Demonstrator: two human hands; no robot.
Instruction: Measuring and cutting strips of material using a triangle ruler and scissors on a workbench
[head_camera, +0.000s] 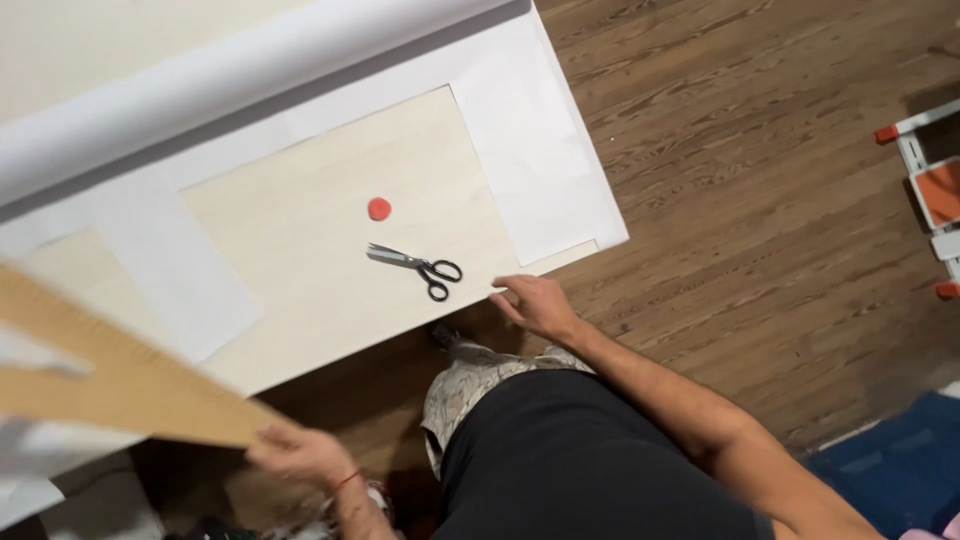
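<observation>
Two hands work: left hand (300, 455) grips a wooden ruler (120, 375); right hand (535, 305), fingers loosely spread, touches the board (320, 250) edge near scissors (418, 265).

Home: wood floor (760, 200), blue rug (900, 460)

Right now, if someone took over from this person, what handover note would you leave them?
Left hand: holds one end of a long wooden ruler, lifted over the board's left corner.
Right hand: open, fingertips at the near edge of the pale wooden board, holding nothing.
Scissors lie closed on the board, a small red disc just above them.
White paper is laid around the board; the paper roll sits at the far edge.
Done: ruler picked up, paper in place. Scissors untouched.
</observation>
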